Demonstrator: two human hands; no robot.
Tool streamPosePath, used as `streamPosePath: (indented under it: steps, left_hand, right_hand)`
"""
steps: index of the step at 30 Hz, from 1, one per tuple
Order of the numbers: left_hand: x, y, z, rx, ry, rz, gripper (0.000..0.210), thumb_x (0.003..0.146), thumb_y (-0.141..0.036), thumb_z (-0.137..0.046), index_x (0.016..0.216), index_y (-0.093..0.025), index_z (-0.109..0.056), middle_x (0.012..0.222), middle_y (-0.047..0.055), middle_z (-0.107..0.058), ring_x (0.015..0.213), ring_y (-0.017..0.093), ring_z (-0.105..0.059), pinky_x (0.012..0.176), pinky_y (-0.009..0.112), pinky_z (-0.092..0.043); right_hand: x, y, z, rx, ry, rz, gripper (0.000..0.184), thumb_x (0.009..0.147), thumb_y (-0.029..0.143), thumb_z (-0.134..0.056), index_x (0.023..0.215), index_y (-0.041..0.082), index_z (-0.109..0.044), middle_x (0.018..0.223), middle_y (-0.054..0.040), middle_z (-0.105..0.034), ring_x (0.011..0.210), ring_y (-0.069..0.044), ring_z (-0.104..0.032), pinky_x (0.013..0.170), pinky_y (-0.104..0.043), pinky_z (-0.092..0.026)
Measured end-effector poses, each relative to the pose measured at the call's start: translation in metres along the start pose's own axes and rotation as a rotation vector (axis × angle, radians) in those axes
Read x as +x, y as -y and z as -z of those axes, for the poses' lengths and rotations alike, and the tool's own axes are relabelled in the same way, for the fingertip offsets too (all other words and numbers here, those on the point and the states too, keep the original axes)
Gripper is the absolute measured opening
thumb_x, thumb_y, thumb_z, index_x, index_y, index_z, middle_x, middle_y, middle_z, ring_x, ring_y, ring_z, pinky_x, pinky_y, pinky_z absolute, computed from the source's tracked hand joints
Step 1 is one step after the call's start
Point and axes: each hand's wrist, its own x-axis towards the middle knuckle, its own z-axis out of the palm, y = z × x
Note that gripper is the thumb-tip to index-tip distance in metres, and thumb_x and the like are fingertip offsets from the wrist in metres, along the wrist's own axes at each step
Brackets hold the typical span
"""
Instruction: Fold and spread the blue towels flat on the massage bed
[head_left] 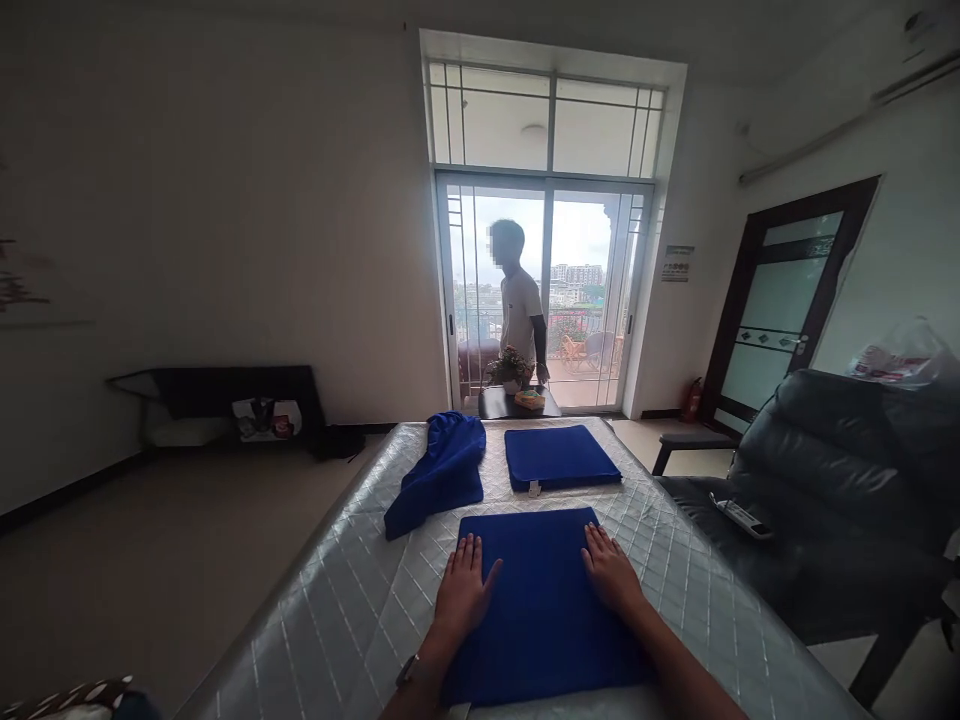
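Observation:
A flat, square blue cushion (551,620) lies before me on a table with a silvery quilted cover (360,620). Along its left edge rests my left hand (465,585), fingers stretched out and thumb apart. My right hand (611,568) lies flat on the opposite edge, near the far right corner. Neither hand grips anything. Beyond it sits a second blue cushion (562,455) with a small white tag at its near edge. A crumpled blue cloth (446,465) is spread to the left of that cushion.
A black recliner (817,480) with a remote control (742,515) stands close on the right. Past the table's far end, a person (519,300) stands by a small dark table (495,403) bearing a potted plant (510,370). A dark bench (232,395) is along the left wall.

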Motion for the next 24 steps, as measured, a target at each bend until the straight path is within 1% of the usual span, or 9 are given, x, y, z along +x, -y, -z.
streamPosePath:
  steps: [3, 6, 8, 12, 15, 18, 21, 22, 24]
  left_hand:
    - [-0.003, 0.002, 0.004, -0.035, 0.018, 0.009, 0.086, 0.1, -0.066, -0.011, 0.155, -0.004, -0.032, 0.163, 0.018, -0.023, 0.153, 0.03, -0.021, 0.124, 0.049, -0.023]
    - [-0.007, 0.004, 0.009, -0.06, 0.04, 0.024, 0.088, 0.099, -0.068, -0.009, 0.156, -0.003, -0.027, 0.165, 0.018, -0.019, 0.153, 0.029, -0.018, 0.125, 0.047, -0.02]
    - [-0.008, 0.004, 0.01, -0.065, 0.043, 0.027, 0.089, 0.098, -0.068, -0.008, 0.156, -0.003, -0.027, 0.165, 0.017, -0.018, 0.154, 0.029, -0.017, 0.125, 0.047, -0.02]
    - [-0.006, 0.003, 0.005, -0.043, 0.035, 0.036, 0.089, 0.098, -0.068, -0.009, 0.156, -0.004, -0.029, 0.164, 0.017, -0.02, 0.153, 0.03, -0.019, 0.124, 0.048, -0.021]
    - [-0.004, 0.005, 0.002, -0.018, 0.028, 0.038, 0.086, 0.099, -0.066, -0.011, 0.156, -0.004, -0.029, 0.164, 0.017, -0.022, 0.153, 0.029, -0.02, 0.124, 0.046, -0.023]
    - [-0.004, 0.006, 0.007, 0.022, 0.018, 0.052, 0.084, 0.1, -0.064, -0.014, 0.155, -0.003, -0.032, 0.163, 0.018, -0.025, 0.152, 0.03, -0.022, 0.124, 0.047, -0.023]
    - [-0.004, -0.007, 0.016, 0.063, -0.069, 0.076, 0.085, 0.1, -0.066, -0.019, 0.153, -0.003, -0.036, 0.162, 0.019, -0.028, 0.152, 0.031, -0.022, 0.125, 0.049, -0.02]
    - [-0.004, -0.016, 0.018, 0.055, -0.095, 0.056, 0.084, 0.1, -0.066, -0.02, 0.153, -0.004, -0.036, 0.162, 0.019, -0.029, 0.152, 0.031, -0.022, 0.125, 0.049, -0.02]
    - [-0.005, -0.045, 0.018, 0.005, -0.084, -0.044, 0.081, 0.1, -0.064, -0.019, 0.154, -0.006, -0.036, 0.162, 0.016, -0.03, 0.152, 0.03, -0.022, 0.125, 0.048, -0.024]
  right_hand:
    - [-0.005, 0.005, 0.008, -0.071, -0.045, 0.021, 0.061, 0.099, 0.026, -0.023, 0.155, 0.007, -0.035, 0.162, -0.0112, -0.03, 0.152, -0.023, -0.021, 0.124, -0.044, -0.013]
    - [-0.017, 0.009, 0.012, -0.095, -0.065, 0.049, 0.061, 0.097, 0.02, -0.023, 0.155, 0.007, -0.036, 0.162, -0.0106, -0.03, 0.153, -0.021, -0.02, 0.125, -0.044, -0.012]
    - [-0.027, 0.008, 0.009, -0.075, -0.056, 0.053, 0.06, 0.098, 0.024, -0.023, 0.155, 0.007, -0.035, 0.162, -0.0096, -0.029, 0.153, -0.022, -0.019, 0.125, -0.044, -0.014]
    - [-0.045, 0.0, -0.006, 0.019, -0.005, 0.02, 0.062, 0.101, 0.037, -0.025, 0.156, 0.009, -0.034, 0.163, -0.0093, -0.028, 0.152, -0.022, -0.021, 0.123, -0.044, -0.021]
    - [-0.05, -0.006, -0.015, 0.066, -0.007, 0.011, 0.062, 0.1, 0.039, -0.027, 0.156, 0.012, -0.035, 0.163, -0.0082, -0.028, 0.152, -0.022, -0.021, 0.123, -0.045, -0.022]
    - [-0.051, -0.006, -0.017, 0.052, -0.019, 0.014, 0.062, 0.1, 0.038, -0.027, 0.156, 0.013, -0.036, 0.163, -0.0077, -0.026, 0.152, -0.022, -0.02, 0.123, -0.044, -0.022]
    - [-0.051, -0.003, -0.016, 0.03, -0.012, 0.012, 0.062, 0.101, 0.038, -0.025, 0.156, 0.011, -0.034, 0.163, -0.0075, -0.025, 0.152, -0.021, -0.02, 0.123, -0.043, -0.021]
    - [-0.051, -0.002, -0.016, 0.027, -0.009, 0.009, 0.063, 0.1, 0.037, -0.025, 0.157, 0.011, -0.033, 0.164, -0.0075, -0.025, 0.152, -0.021, -0.02, 0.124, -0.043, -0.02]
    - [-0.05, -0.001, -0.017, 0.031, -0.012, 0.004, 0.062, 0.1, 0.037, -0.025, 0.157, 0.011, -0.033, 0.164, -0.008, -0.025, 0.152, -0.021, -0.02, 0.124, -0.043, -0.02]
